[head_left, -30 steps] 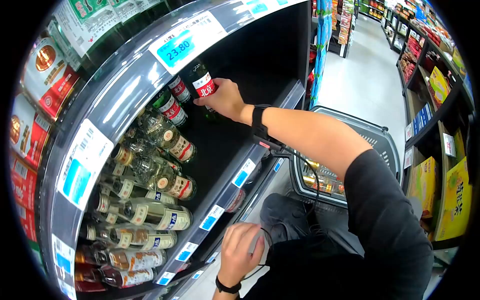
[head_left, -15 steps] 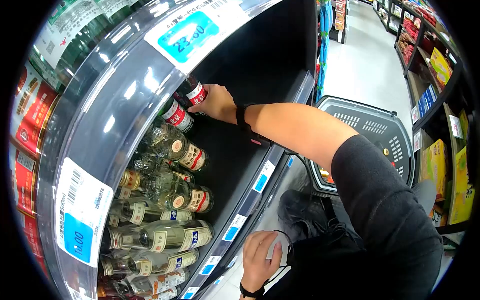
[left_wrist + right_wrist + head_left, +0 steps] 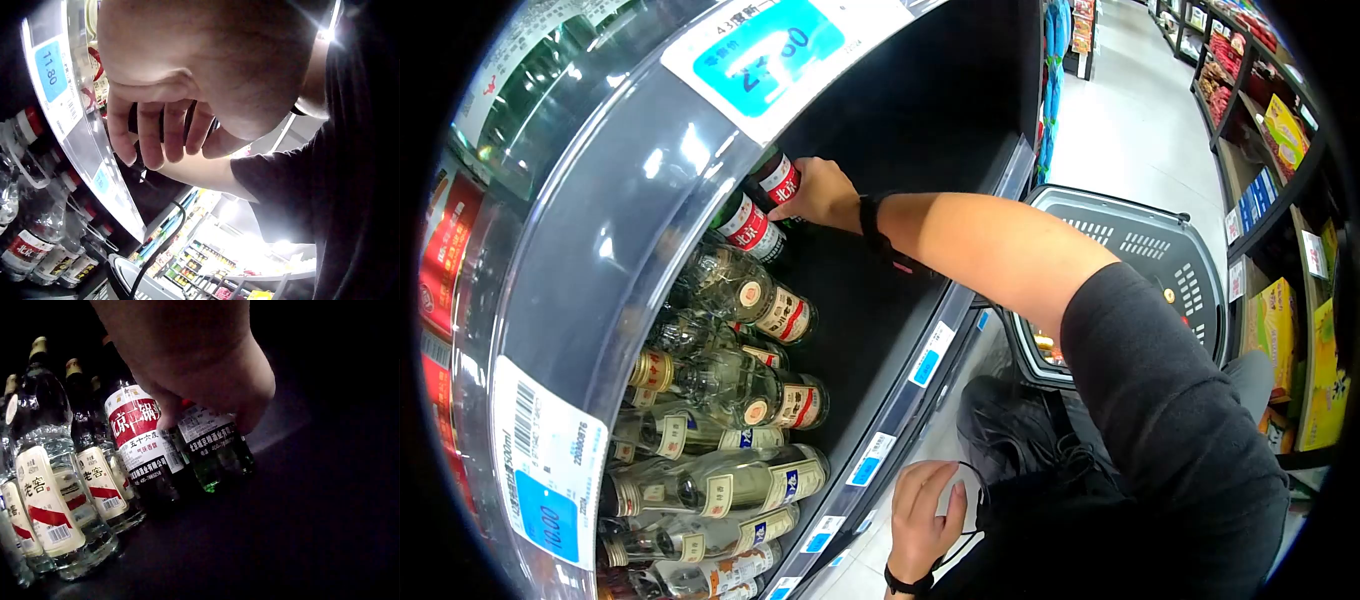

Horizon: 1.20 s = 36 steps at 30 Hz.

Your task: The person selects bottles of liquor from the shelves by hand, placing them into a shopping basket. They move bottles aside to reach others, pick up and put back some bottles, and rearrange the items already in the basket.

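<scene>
My right hand (image 3: 825,193) grips a green glass bottle (image 3: 780,182) with a red and white label, far back on the shelf. It stands upright right beside another bottle (image 3: 750,230) of the same label; in the right wrist view the held bottle's green base (image 3: 215,478) is close to the dark shelf surface. My thumb lies between the two labels. Lower down, my left hand (image 3: 925,510) hangs in front of the shelf edge with loosely curled fingers and nothing in them, as the left wrist view also has it.
Several clear bottles (image 3: 745,478) fill the shelf's near left. A curved plastic price rail (image 3: 600,240) runs above. On the floor to the right stands a grey shopping basket (image 3: 1090,205) with some goods inside. Large bottles (image 3: 40,225) occupy a lower shelf. A thin black cable (image 3: 169,240) hangs near the left hand.
My right hand has moved the bottle leftward, up against the other red-label bottle. The head view has shifted closer to the price rail. The left hand remains loosely curled.
</scene>
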Each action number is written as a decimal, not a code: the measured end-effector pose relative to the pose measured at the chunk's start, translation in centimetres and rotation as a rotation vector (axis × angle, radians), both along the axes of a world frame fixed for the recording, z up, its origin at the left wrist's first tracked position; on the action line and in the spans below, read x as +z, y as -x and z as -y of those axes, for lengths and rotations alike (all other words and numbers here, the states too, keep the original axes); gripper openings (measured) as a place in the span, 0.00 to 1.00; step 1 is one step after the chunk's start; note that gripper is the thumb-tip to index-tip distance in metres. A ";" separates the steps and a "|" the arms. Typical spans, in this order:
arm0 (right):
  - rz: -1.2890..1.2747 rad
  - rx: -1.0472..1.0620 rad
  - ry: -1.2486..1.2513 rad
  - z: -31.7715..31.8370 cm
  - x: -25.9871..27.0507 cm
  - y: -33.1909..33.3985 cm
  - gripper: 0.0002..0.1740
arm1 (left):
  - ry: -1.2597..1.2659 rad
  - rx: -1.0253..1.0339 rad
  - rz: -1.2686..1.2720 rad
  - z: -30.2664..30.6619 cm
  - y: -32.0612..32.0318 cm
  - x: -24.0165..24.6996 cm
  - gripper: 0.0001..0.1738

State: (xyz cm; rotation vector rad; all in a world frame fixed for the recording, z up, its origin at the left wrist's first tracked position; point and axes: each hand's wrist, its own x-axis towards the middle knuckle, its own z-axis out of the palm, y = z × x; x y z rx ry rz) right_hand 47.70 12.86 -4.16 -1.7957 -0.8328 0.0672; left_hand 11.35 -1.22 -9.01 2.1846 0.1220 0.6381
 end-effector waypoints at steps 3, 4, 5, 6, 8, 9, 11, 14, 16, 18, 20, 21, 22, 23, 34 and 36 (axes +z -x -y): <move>0.068 0.117 0.020 0.4 -0.4 -1.1 0.27 | 0.004 -0.011 -0.009 0.0 -0.4 0.1 0.15; 0.066 0.117 0.022 0.4 -0.4 -1.3 0.27 | 0.003 -0.017 -0.008 -0.1 -0.4 0.0 0.15; 0.051 0.139 0.018 0.5 -0.5 -1.5 0.27 | 0.003 -0.025 -0.009 -0.1 -0.5 -0.1 0.15; 0.036 0.161 0.014 0.5 -0.6 -1.6 0.26 | 0.004 -0.025 -0.010 0.0 -0.6 -0.1 0.15; 0.038 0.124 0.024 0.3 -0.7 -1.5 0.27 | 0.007 -0.036 -0.013 0.0 -0.8 -0.1 0.15; 0.041 0.090 0.034 0.0 -0.8 -1.4 0.27 | 0.005 -0.036 -0.017 0.1 -0.8 -0.1 0.15; 0.041 0.077 0.016 -0.4 -1.0 -1.3 0.28 | 0.014 -0.034 -0.025 0.2 -0.8 -0.2 0.14; 0.049 0.052 0.016 -0.5 -0.9 -1.1 0.29 | -0.007 -0.024 -0.016 0.2 -0.8 -0.1 0.14; 0.054 0.040 0.030 -0.5 -0.6 -0.8 0.29 | -0.007 -0.024 -0.020 0.1 -0.8 -0.1 0.14; 0.054 0.035 0.012 -0.4 -0.5 -0.6 0.29 | -0.007 -0.022 -0.024 0.1 -0.7 -0.1 0.14; 0.055 0.025 0.001 -0.4 -0.5 -0.4 0.29 | 0.001 -0.017 -0.038 0.1 -0.7 -0.2 0.14; 0.055 0.015 -0.009 -0.4 -0.4 -0.4 0.28 | 0.000 -0.017 -0.038 0.1 -0.7 -0.2 0.14; 0.055 0.015 -0.010 -0.5 -0.4 -0.3 0.28 | 0.005 -0.018 -0.042 0.1 -0.7 -0.2 0.14; 0.051 0.007 0.011 -0.5 -0.3 -0.3 0.29 | 0.011 -0.019 -0.048 0.1 -0.7 -0.2 0.14; 0.088 -0.041 0.133 1.0 -0.3 -0.4 0.47 | -0.013 -0.043 -0.055 0.7 -1.0 0.5 0.14; -0.029 0.067 0.027 5.8 0.8 0.5 0.40 | -0.027 -0.065 -0.040 0.9 -1.4 0.7 0.15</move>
